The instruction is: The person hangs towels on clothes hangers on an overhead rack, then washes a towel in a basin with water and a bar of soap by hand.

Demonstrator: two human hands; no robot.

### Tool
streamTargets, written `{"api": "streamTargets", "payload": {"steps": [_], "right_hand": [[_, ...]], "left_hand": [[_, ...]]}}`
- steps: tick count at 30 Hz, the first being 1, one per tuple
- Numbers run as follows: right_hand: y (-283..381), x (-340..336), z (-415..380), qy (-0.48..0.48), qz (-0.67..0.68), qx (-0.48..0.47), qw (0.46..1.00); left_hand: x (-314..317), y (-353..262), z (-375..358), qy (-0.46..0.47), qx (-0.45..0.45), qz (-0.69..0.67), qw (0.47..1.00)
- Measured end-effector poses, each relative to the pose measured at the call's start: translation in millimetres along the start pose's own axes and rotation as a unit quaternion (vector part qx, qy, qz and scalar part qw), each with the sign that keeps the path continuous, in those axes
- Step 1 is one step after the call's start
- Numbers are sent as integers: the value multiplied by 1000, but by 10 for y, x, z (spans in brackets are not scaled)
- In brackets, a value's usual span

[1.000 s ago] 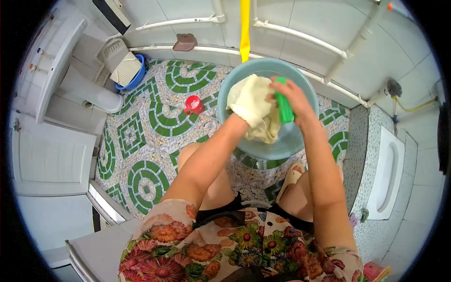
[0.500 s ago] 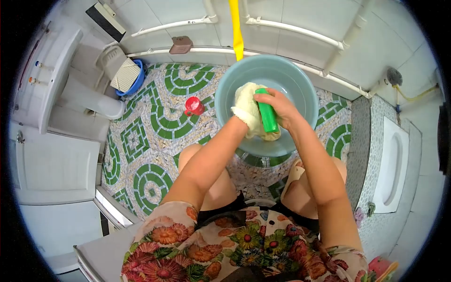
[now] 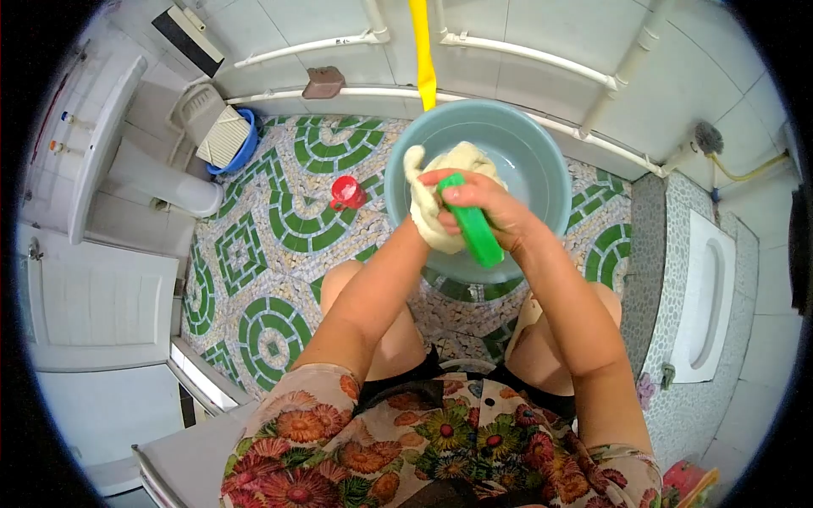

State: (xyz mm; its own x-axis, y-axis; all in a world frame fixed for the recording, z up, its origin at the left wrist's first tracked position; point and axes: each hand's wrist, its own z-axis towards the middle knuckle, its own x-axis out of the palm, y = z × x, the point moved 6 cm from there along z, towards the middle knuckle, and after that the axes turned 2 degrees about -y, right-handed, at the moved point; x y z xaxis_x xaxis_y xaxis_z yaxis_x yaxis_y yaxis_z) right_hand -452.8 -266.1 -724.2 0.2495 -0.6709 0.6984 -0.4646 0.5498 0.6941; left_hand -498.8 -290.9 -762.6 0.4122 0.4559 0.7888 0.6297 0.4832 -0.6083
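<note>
Cream cloth (image 3: 440,182) bunched over blue-green basin (image 3: 542,152), upper centre of frame, basin on mosaic floor (image 3: 279,254). Left hand (image 3: 423,222) mostly hidden under cloth; grip looks clamped on it from below, not fully visible. Right hand (image 3: 487,203) clamped on green scrub brush (image 3: 471,230), brush pressed against cloth. Judgement: scrubbing mid-way; cloth not yet wrung or set aside, rinsing likely left. Water in basin hard to tell. Red cup (image 3: 347,192) on floor left of basin, untouched.
</note>
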Motion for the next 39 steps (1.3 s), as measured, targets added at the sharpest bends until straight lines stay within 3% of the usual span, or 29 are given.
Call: {"api": "streamTargets", "payload": {"steps": [3,7,8,10,13,16,18,22,24,25,26,27,29,33,34,37,39], "right_hand": [[-28,87,-43,5,-89,-7,996],[231,243,-246,91,-34,-15,995],[321,268,-303,88,-84,-38,992],[533,346,-455,124,-92,-96,983],[825,303,-707,154,-73,-190,967],[1110,102,-913,283,-5,-277,918],[1275,73,-1065,336,11,-298,893],[1328,-305,-898,35,76,-339,937],[1209,-480,-717,-179,-66,-364,912],[1110,-546,-644,-283,-135,-367,876],[976,-513,-519,-309,-338,-389,799],[842,-404,-387,-321,-526,-392,683],[614,111,-357,-289,-713,-387,509],[665,-161,-248,-364,-673,-377,521],[706,-223,-266,-386,-678,-385,492],[818,-710,-302,-469,-603,-322,559],[830,-1428,-342,-503,-434,-281,692]], "left_hand": [[193,-122,-10,9,63,154,986],[333,-221,-14,0,138,312,940],[349,-252,-35,-4,152,346,926],[370,-300,-11,-14,184,470,863],[413,-349,71,-36,232,661,712],[425,-401,118,-47,254,717,648],[429,-397,119,-45,258,696,668],[416,-190,161,-7,227,422,878],[443,-50,145,7,204,287,936],[457,1,138,9,198,250,948],[470,37,135,10,197,222,955],[488,45,123,10,196,207,959],[503,1,79,9,193,194,962],[543,-81,47,7,200,213,956],[563,-97,43,8,201,222,954],[573,-145,12,9,171,222,960],[511,-188,-87,1,119,176,977]]}}
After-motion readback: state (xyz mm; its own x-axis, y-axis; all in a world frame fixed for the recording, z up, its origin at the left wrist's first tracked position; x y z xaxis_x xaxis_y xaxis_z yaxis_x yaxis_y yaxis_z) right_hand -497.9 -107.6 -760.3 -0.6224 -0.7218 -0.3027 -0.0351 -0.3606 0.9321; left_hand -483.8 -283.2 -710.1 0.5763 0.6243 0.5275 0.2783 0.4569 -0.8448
